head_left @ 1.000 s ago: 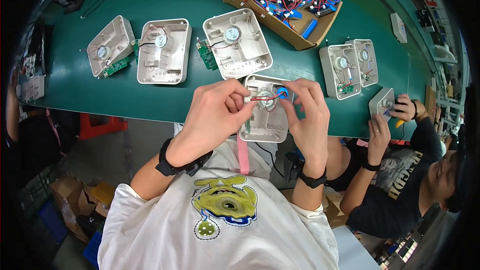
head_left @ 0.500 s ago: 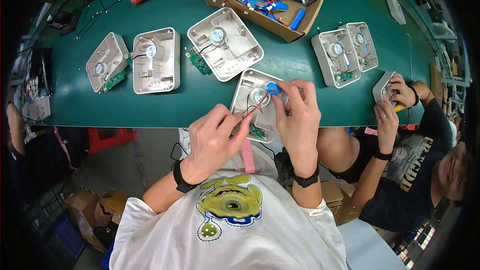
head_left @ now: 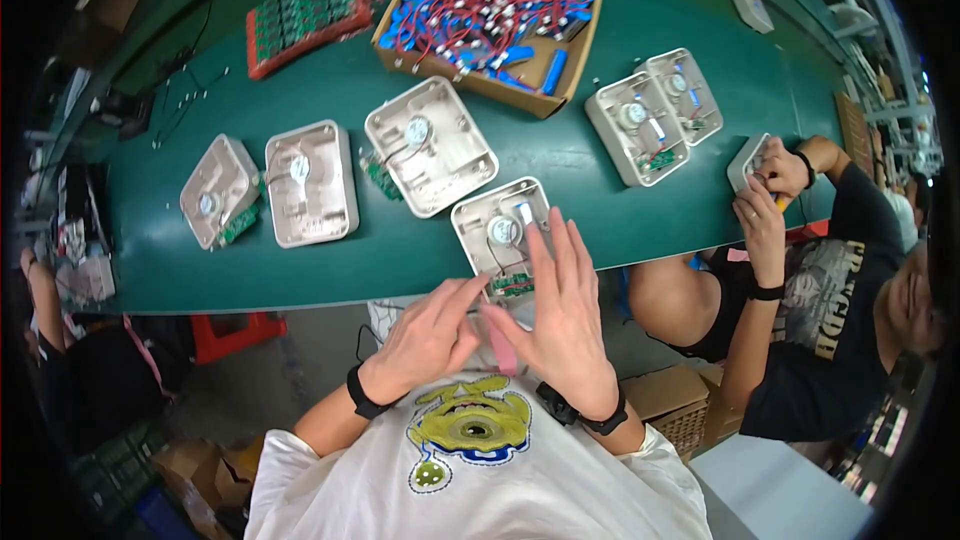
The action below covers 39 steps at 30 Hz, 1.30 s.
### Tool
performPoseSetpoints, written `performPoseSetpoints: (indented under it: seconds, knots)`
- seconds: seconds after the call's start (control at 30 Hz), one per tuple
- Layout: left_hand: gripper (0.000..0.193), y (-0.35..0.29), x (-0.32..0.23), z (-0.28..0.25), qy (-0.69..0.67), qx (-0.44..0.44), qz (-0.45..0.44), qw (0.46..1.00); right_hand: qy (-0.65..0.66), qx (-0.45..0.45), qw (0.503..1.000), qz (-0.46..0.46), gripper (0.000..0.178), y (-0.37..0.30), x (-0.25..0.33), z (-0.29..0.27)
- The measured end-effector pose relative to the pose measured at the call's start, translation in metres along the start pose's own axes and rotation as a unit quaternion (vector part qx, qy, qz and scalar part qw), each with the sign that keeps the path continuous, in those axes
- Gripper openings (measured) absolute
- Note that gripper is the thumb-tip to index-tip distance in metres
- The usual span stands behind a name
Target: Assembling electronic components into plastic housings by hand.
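Note:
In front of me, at the table's near edge, lies an off-white plastic housing (head_left: pixel 470 236), its inside facing up. It holds a round speaker (head_left: pixel 504 231), a green circuit board (head_left: pixel 513 285) at the near end and a blue-and-white battery (head_left: pixel 523 211) at the far right, partly behind my fingers. My right hand (head_left: pixel 563 325) is open, fingers stretched over the housing's right side. Beside the board's near left corner, my left hand (head_left: pixel 425 333) is open with its fingers extended. Neither hand shows anything held.
Three similar housings (head_left: pixel 311 183) with speakers lie to the left. Two more (head_left: pixel 640 130) stand at right. Behind are a cardboard box (head_left: pixel 500 90) of blue batteries with red wires and a stack of circuit boards (head_left: pixel 305 20). At far right a co-worker's hands (head_left: pixel 770 190) work on another housing.
My right hand has let go of the blue battery, which now sits in the housing. My left hand has released the red wires and drawn nearer to me. The view has shifted.

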<state>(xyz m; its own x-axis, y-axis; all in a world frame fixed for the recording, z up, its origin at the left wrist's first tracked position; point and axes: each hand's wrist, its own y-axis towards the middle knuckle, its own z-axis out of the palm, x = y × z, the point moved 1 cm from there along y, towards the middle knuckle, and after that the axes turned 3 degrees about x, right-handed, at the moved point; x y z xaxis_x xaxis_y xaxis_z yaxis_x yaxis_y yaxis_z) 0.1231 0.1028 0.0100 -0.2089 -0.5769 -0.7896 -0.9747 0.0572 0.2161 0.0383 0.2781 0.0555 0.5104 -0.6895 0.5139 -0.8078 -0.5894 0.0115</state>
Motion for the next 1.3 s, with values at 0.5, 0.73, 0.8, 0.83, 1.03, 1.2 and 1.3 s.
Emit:
performPoseSetpoints:
  seconds: [0.5, 0.73, 0.8, 0.83, 1.03, 1.2, 1.3]
  knots:
    - [0.030, 0.049, 0.038, -0.033, 0.204, -0.082, 0.012, 0.975, 0.074, 0.015, 0.995, -0.071, 0.082, 0.009, -0.063, -0.020]
    - [0.027, 0.044, 0.044, -0.040, 0.157, -0.128, 0.012, 0.979, 0.041, -0.034, 0.997, -0.055, 0.076, 0.013, -0.079, -0.024]
    - [0.027, 0.036, 0.044, -0.039, 0.168, -0.121, 0.012, 0.978, -0.002, -0.093, 0.996, -0.016, 0.074, 0.023, -0.080, -0.020]
    - [0.027, 0.034, 0.044, -0.039, 0.173, -0.118, 0.015, 0.978, -0.024, -0.124, 0.992, 0.004, 0.073, 0.027, -0.080, -0.019]
    - [0.028, 0.018, 0.041, -0.040, 0.169, -0.092, 0.022, 0.981, -0.132, -0.165, 0.977, 0.010, 0.072, 0.045, -0.083, -0.011]
    - [0.028, 0.015, 0.040, -0.040, 0.156, -0.057, 0.035, 0.985, -0.141, -0.180, 0.973, 0.020, 0.066, 0.056, -0.103, -0.021]
    - [0.028, 0.013, 0.040, -0.042, 0.151, -0.039, 0.050, 0.987, -0.162, -0.200, 0.966, 0.037, 0.061, 0.068, -0.109, -0.027]
